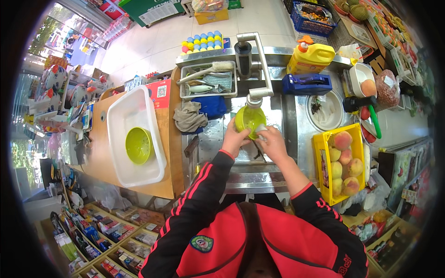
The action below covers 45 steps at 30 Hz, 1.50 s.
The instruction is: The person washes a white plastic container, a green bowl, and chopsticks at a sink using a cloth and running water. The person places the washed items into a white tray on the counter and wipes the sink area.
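My left hand (236,138) grips the left side of a yellow-green bowl (249,120), tilted under the faucet (256,97) over the stainless steel sink (212,149). In my right hand (273,143) is a whitish cloth or sponge (260,129), pressed to the bowl's right rim. Its far part is hidden by my fingers. Water drops show inside the bowl. Beneath my hands lies a dark, thin object (258,151) that I cannot make out. A second yellow-green bowl (139,145) rests in a white plastic tub (120,114) to the left.
A grey rag (190,116) and a utensil basket (183,92) with a brush sit at the sink's left. Right of it stand a yellow detergent jug (309,59), a blue case (306,84), a white strainer bowl (325,110) and a yellow crate (321,139) of peaches.
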### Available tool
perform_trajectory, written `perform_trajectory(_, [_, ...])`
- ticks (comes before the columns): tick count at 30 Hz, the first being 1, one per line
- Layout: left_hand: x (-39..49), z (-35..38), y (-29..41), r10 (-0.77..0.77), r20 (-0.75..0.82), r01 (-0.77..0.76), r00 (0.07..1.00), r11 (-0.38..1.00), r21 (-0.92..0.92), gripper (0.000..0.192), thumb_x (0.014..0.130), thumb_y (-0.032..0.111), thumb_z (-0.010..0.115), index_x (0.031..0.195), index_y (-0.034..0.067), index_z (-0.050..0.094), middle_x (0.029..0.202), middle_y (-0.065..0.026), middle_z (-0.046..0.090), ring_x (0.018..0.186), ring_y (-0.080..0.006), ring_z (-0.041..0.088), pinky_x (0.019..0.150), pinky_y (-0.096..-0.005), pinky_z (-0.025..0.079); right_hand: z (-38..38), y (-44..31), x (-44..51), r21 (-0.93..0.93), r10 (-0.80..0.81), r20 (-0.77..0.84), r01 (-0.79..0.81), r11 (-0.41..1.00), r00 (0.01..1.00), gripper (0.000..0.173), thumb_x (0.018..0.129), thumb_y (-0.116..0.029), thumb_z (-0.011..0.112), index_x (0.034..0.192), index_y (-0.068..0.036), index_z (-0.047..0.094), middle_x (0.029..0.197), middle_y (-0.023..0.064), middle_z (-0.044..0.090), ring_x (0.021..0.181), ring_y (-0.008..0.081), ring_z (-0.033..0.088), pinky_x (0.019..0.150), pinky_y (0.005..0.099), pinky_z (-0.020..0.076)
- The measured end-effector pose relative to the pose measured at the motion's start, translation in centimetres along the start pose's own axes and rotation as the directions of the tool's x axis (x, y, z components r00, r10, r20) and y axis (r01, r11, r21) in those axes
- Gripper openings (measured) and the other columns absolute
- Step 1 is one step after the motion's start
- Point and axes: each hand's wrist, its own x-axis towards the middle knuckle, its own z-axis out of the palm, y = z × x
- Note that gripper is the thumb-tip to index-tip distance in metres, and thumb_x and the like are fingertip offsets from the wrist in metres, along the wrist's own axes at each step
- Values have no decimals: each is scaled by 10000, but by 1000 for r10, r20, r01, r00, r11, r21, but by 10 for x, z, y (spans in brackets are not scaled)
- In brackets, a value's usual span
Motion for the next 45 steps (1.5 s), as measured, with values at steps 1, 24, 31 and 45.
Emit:
perform_trajectory(1, [-4,-2,0,45,-32,-44,998,998,43,775,792,50,670,1459,124,283,1206,-132,539,1011,-257,605,841,-403,516,1,5,-3,48,83,-25,-81,996,996,168,755,-138,721,909,-84,679,984,130,607,918,341,583,802,418,471])
perform_trajectory(24, [-178,-193,150,401,-318,-486,859,834,-262,397,985,218,432,1327,17,426,1290,-145,547,1183,-293,554,979,-466,474,7,61,-37,81,354,72,-359,930,932,134,777,-110,740,898,-60,711,970,131,634,907,286,614,844,365,474])
perform_trajectory(31, [-190,-301,143,228,-704,-200,672,972,123,330,955,278,552,1172,30,552,1010,-83,598,875,-210,630,720,-369,565,27,66,-45,84,381,137,-394,915,914,159,774,-174,735,902,-81,714,969,146,629,912,304,615,840,369,480])
perform_trajectory(45, [-125,-100,100,585,-91,-418,806,671,613,194,934,28,559,1124,28,597,924,9,573,806,-57,538,676,-206,462,35,81,-23,-350,599,376,-490,799,707,537,754,-375,736,1169,-68,586,1057,191,671,984,325,648,847,403,511])
